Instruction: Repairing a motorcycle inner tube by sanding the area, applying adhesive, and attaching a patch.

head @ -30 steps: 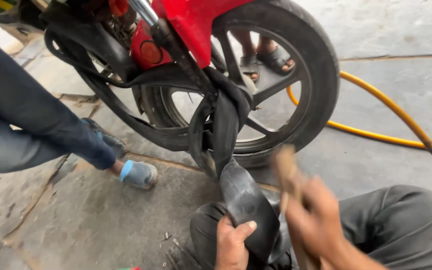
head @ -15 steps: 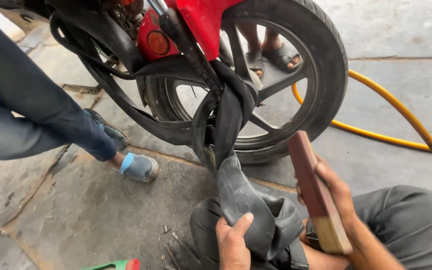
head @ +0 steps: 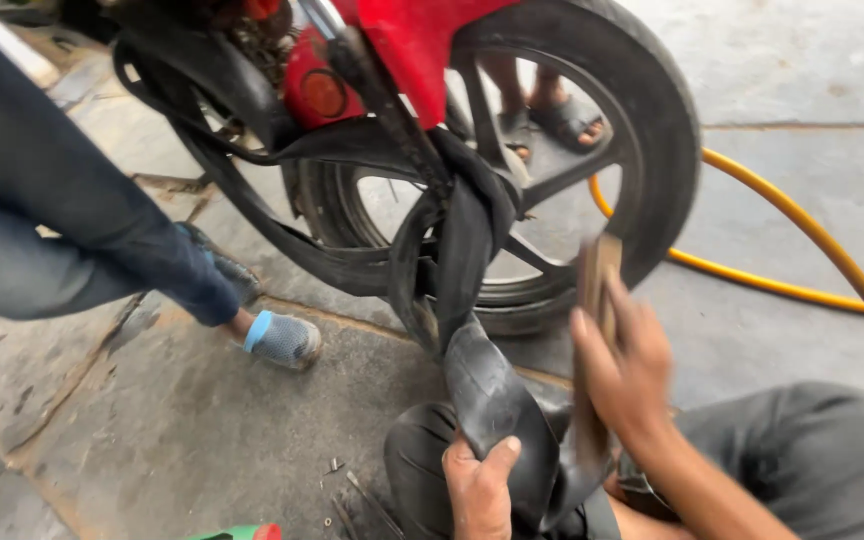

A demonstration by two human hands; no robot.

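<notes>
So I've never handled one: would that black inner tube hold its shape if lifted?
Probably not. The inner tube hangs knotted and sagging from the wheel, so it looks floppy. It folds under the left hand, suggesting soft, light rubber, likely grippy rather than slippery.

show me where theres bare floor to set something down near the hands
Bare concrete lies left of the left hand, between the blue shoe and the small bits. Crowded: the inner tube, wheel, right hand with its wooden block, and yellow hose.
</notes>
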